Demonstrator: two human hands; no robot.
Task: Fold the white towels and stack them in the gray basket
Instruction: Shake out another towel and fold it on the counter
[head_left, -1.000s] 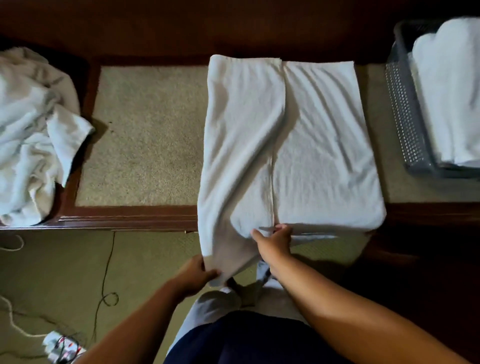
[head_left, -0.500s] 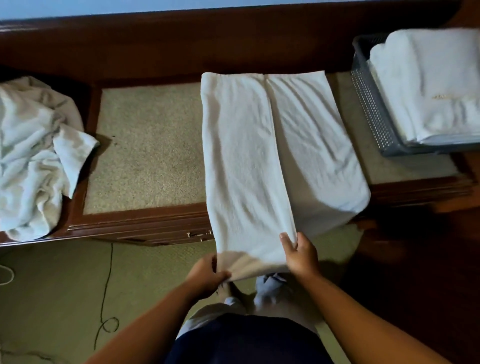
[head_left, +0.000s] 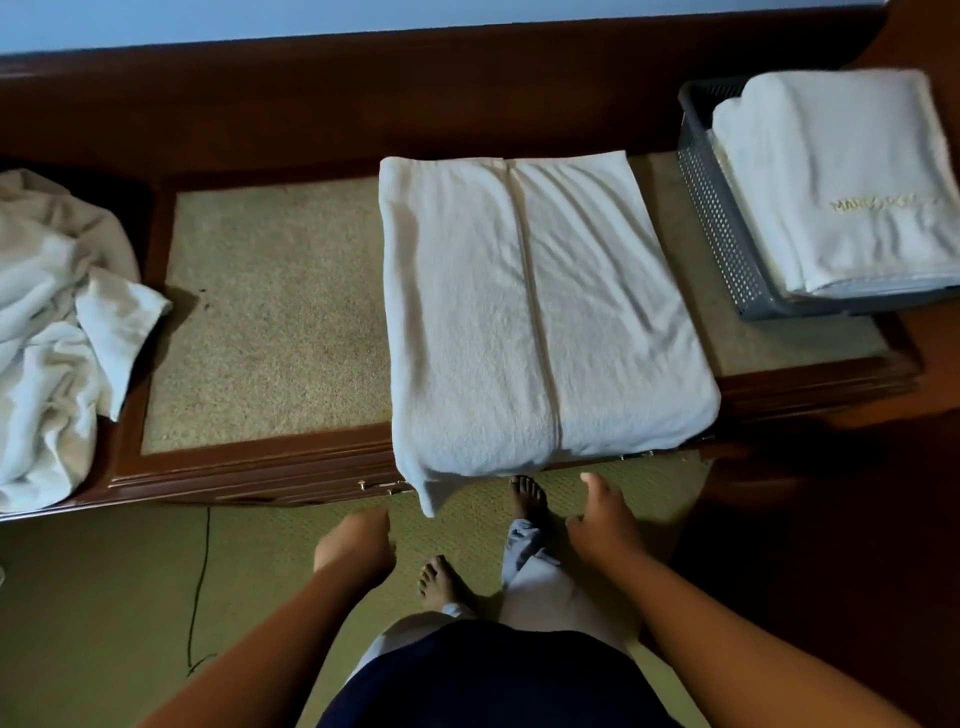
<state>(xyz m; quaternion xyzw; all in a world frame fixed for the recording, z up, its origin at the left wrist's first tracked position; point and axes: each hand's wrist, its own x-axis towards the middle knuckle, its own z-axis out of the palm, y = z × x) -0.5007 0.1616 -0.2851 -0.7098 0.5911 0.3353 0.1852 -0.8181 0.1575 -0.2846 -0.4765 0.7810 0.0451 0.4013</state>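
Lying lengthwise front-to-back, folded towel (head_left: 540, 322)

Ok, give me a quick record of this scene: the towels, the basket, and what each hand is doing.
middle towel: folded lengthwise, flat on bench, near corner overhanging
gray basket: right end, folded towels stacked inside
unfolded pile: left end
left hand: holds nothing, off the towel
right hand: fingers relaxed, holds nothing

A black cable (head_left: 200, 571) lies on green carpet (head_left: 93, 597).
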